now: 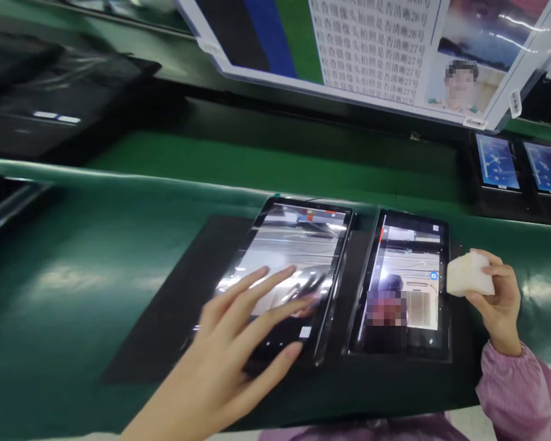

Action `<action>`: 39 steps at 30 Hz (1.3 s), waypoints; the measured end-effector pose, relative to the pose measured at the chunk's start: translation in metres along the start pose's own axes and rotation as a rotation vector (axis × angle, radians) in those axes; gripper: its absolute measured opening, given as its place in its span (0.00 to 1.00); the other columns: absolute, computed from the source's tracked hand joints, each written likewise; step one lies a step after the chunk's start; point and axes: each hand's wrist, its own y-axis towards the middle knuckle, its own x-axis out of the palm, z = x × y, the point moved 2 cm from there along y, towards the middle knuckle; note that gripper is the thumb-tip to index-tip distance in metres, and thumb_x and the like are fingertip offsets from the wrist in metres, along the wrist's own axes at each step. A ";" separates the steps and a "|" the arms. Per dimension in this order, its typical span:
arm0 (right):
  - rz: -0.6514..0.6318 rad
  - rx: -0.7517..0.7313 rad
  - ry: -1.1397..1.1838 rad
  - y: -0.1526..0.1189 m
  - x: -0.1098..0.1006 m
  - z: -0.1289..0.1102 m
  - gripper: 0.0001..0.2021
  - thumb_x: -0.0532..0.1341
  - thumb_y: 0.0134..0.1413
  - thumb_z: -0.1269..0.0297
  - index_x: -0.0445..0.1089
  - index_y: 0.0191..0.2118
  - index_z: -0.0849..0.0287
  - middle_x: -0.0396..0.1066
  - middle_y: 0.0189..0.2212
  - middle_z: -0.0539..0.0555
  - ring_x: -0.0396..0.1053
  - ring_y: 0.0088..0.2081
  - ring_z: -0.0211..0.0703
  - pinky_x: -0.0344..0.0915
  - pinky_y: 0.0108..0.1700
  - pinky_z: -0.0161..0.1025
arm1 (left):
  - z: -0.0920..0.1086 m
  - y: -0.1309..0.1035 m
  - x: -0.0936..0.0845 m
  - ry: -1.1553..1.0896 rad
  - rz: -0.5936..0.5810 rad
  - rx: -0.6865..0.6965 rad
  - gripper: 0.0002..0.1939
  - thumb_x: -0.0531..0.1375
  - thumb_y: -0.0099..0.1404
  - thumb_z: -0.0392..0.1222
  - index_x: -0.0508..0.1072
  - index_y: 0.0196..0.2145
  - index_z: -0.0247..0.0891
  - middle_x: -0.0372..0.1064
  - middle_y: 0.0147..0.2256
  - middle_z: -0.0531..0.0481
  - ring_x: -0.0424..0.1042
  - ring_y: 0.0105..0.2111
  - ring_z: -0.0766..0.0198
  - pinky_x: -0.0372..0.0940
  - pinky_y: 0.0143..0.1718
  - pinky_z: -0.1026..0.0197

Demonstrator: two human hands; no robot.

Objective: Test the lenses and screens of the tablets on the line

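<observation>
Green worktop [96, 260] below me, glossy with reflected light, a printed sheet [371, 58] standing behind it. Two lit tablets lie side by side on dark matting [174, 324]: left tablet [298, 248], right tablet [404, 285], both showing camera pictures. Over the left one, the left hand [239, 337], fingers splayed, grip released; from here I can't tell whether the fingertips meet the glass. Right hand [502, 294] now: grip clenched on a white block [471, 275] at the right tablet's right edge. I judge that block light and soft, foam-like; a gentle pinch by its sides suits it. Tablets look stiff, slick and fragile; I'd hold each by its long edges, off the screen.
</observation>
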 end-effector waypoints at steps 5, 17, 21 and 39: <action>-0.052 -0.006 0.071 0.004 0.005 -0.001 0.17 0.74 0.58 0.66 0.69 0.47 0.51 0.70 0.58 0.59 0.71 0.58 0.54 0.74 0.50 0.48 | 0.035 0.041 0.020 0.003 -0.124 0.102 0.16 0.53 0.77 0.44 0.66 0.60 0.45 0.55 0.69 0.40 0.51 0.71 0.42 0.64 0.62 0.39; -0.099 0.029 0.050 0.002 -0.001 0.000 0.17 0.74 0.58 0.67 0.69 0.47 0.51 0.70 0.59 0.58 0.69 0.61 0.55 0.71 0.55 0.51 | 0.087 0.093 0.077 -0.057 -0.184 0.265 0.29 0.62 0.72 0.56 0.69 0.64 0.39 0.50 0.72 0.28 0.53 0.72 0.33 0.59 0.67 0.27; -0.100 0.043 0.030 0.001 -0.002 0.000 0.16 0.74 0.59 0.67 0.69 0.47 0.52 0.69 0.59 0.59 0.69 0.61 0.55 0.71 0.55 0.51 | 0.095 0.098 0.091 -0.047 -0.185 0.296 0.35 0.64 0.68 0.63 0.68 0.65 0.40 0.51 0.72 0.28 0.53 0.72 0.33 0.59 0.68 0.28; -0.090 0.064 -0.066 -0.004 -0.011 -0.006 0.17 0.74 0.57 0.69 0.67 0.46 0.52 0.71 0.59 0.60 0.71 0.60 0.57 0.75 0.51 0.50 | 0.000 0.038 0.020 0.002 0.078 0.034 0.15 0.54 0.77 0.44 0.71 0.57 0.45 0.57 0.71 0.43 0.57 0.70 0.43 0.58 0.68 0.38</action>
